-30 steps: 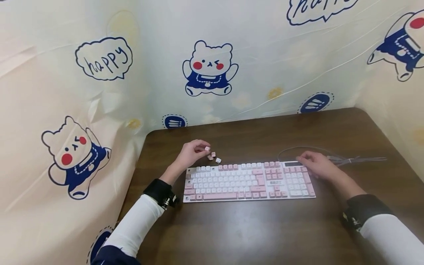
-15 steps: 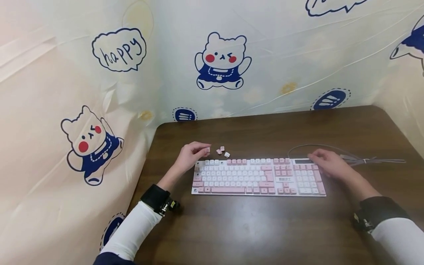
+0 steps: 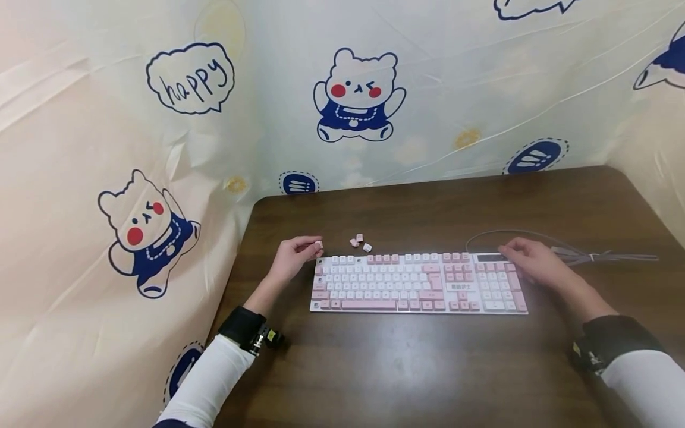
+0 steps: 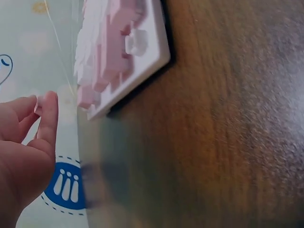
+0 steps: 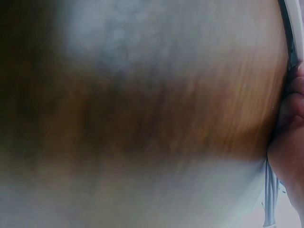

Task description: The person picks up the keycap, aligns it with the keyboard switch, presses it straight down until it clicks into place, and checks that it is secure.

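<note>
L hand (image 3: 291, 257) pinching, R hand (image 3: 532, 261) flat, relaxed.

Table (image 3: 428, 368): dark brown wood grain, smooth, faint sheen. Keyboard (image 3: 417, 282): pink and white plastic, matt keys on a glossy white base. Loose keycaps (image 3: 360, 242): same matt plastic. Backdrop (image 3: 455, 89): thin printed plastic sheet, creased, shiny. Sleeves (image 3: 209, 380): white cloth, matt.

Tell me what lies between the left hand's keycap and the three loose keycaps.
Only bare table between the keycap pinched by the left hand and the loose keycaps, per the head view.
</note>
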A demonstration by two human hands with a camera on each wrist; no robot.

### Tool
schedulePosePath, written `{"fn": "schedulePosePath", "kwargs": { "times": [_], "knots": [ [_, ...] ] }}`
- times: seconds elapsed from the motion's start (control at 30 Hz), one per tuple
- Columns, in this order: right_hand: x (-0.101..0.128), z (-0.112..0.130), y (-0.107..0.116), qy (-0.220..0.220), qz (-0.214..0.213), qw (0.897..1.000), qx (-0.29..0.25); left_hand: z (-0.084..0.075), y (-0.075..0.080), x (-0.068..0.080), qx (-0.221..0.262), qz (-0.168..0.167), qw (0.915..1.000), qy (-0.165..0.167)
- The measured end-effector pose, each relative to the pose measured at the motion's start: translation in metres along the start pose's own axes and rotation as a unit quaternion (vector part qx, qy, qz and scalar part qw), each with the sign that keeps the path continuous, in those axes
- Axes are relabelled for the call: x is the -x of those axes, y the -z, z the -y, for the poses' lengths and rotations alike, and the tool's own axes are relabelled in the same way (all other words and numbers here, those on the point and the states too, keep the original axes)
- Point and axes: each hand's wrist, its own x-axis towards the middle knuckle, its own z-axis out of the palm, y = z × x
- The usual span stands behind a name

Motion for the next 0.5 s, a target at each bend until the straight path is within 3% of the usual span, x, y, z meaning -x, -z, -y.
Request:
{"fn": "schedulePosePath", "kwargs": {
  "times": [0.23,0.5],
  "knots": [
    [0.000,0.001,0.002,-0.003,-0.006,1.000,0.006,0.011,0.000,-0.005,0.045,-0.008,0.9976,0.052],
    [0.001,0.003,0.001,-0.005,-0.003,1.000,0.010,0.025,0.005,-0.008,0.087,-0.002,0.9883,0.125]
  ]
}}
